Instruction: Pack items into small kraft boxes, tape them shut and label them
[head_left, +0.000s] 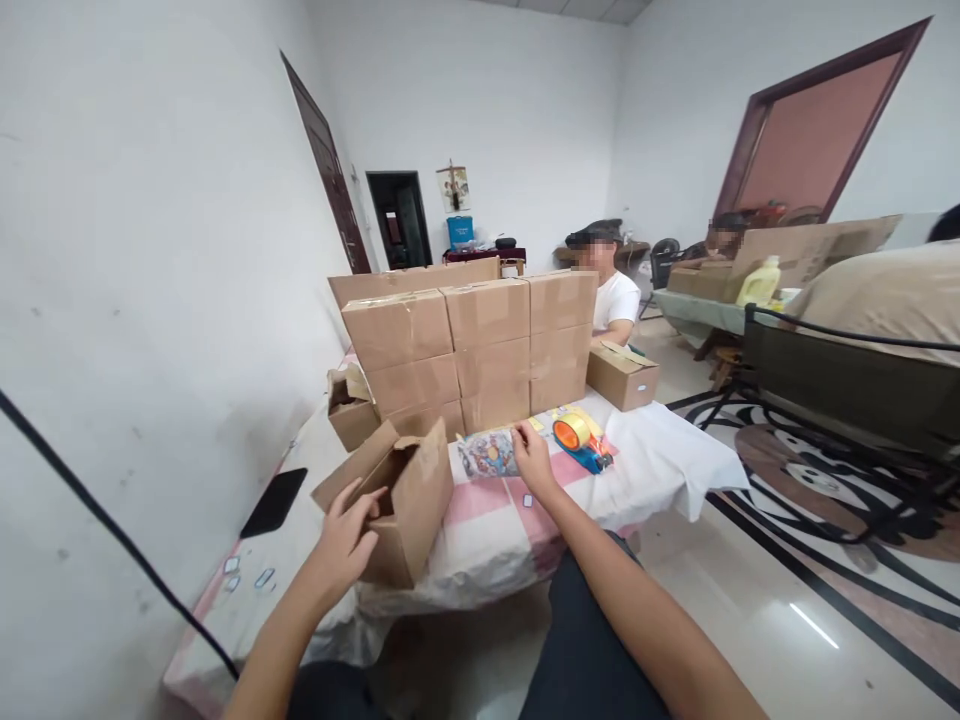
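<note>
My left hand (346,540) grips the near edge of an open cardboard box (401,500) that lies tilted on the table, fingers curled over its rim. My right hand (531,458) rests on a colourful printed packet (489,453) lying flat on the pink-and-white checked cloth (487,520), fingers bent on its right end. An orange tape roll in a blue dispenser (579,438) sits just right of that hand.
A wall of stacked sealed cardboard boxes (472,345) stands behind. A black phone (274,502) lies at the left. A person in a white shirt (616,300) sits behind a small box (622,375). A dark folding cot (847,390) is at the right.
</note>
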